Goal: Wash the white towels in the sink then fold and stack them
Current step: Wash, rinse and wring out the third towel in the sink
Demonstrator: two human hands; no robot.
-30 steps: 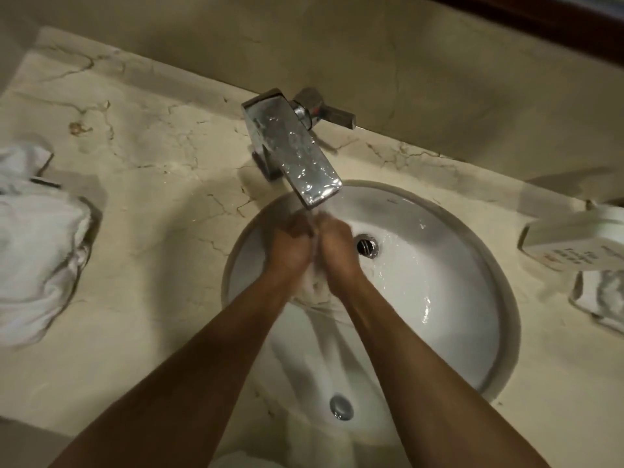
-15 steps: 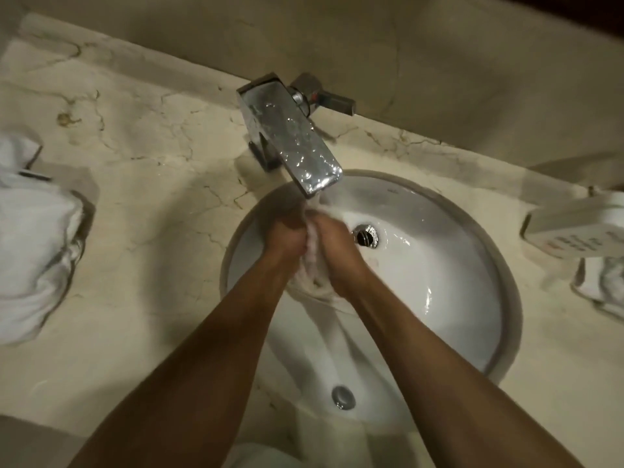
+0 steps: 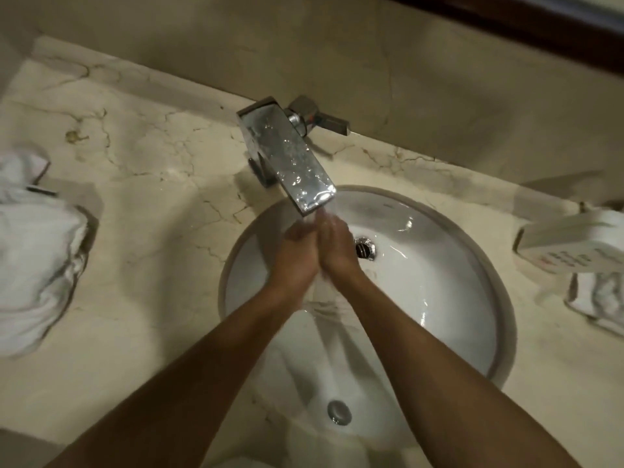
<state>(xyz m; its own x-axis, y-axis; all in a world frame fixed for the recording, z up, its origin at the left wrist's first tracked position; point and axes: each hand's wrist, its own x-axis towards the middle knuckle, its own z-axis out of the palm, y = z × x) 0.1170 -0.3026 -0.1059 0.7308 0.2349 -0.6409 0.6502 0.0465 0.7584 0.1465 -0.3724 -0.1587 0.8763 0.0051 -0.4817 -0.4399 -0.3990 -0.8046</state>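
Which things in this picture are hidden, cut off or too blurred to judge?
- Towel, head view: its upper part is hidden between the left hand and right hand.
- Both hands: blurred, so the fingers are unclear.
- Towel pile: cut off by the left edge.
- White box: its print is too small to read.
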